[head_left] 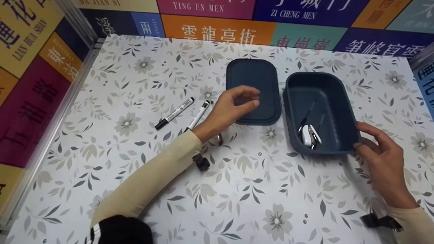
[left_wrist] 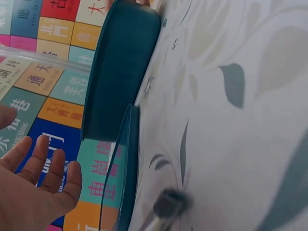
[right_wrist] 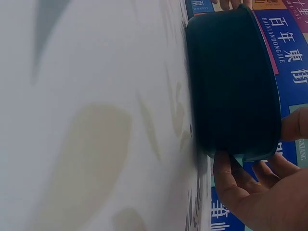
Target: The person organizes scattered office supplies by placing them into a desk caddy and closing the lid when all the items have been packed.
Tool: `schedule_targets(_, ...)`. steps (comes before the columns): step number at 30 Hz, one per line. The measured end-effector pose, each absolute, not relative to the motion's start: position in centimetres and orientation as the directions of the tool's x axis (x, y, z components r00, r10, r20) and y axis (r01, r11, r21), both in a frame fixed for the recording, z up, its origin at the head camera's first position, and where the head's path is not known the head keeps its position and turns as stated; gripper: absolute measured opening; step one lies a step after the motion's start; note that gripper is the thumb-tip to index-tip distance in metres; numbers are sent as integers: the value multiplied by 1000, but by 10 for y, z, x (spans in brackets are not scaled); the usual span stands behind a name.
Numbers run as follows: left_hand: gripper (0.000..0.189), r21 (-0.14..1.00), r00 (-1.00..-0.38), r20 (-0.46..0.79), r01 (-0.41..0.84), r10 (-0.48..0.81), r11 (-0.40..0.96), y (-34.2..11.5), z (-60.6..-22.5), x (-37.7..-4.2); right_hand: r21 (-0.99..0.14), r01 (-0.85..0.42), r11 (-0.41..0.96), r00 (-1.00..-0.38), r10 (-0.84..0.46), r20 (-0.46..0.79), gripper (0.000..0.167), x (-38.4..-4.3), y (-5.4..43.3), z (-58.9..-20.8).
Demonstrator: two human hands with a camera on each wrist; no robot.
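Note:
My right hand [head_left: 385,159] grips the near right corner of a dark blue plastic box [head_left: 322,146], thumb and fingers at its rim. In the right wrist view those fingers [right_wrist: 228,183] lie against the box's outer wall. Inside the box lie a small white stapler [head_left: 308,136] and thin dark sticks. My left hand [head_left: 234,106] hovers over the matching dark blue lid [head_left: 268,76], fingers loosely bent and nothing between them. The left wrist view shows that hand's fingers [left_wrist: 55,166] spread apart, with the lid [left_wrist: 130,173] and box [left_wrist: 122,67] beyond.
Left of the lid lie a white marker with black ends [head_left: 174,113] and a second white marker [head_left: 200,113], partly behind my left forearm. Another slim object [head_left: 220,139] shows beside the wrist. A flower-patterned cloth [head_left: 278,220] covers the table; colourful lettered panels [head_left: 217,30] line its back.

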State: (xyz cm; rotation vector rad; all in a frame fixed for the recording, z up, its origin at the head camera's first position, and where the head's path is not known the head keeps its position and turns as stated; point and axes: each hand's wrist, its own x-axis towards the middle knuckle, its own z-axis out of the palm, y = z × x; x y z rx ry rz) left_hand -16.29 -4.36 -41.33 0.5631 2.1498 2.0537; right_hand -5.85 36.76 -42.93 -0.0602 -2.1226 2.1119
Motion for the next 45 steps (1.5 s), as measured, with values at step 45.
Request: schedule_targets(45,37,951,-991,116,130,65,280,-204,-421,-130,-996,-89,-33,-985,152,83,49,-59,366,-430)
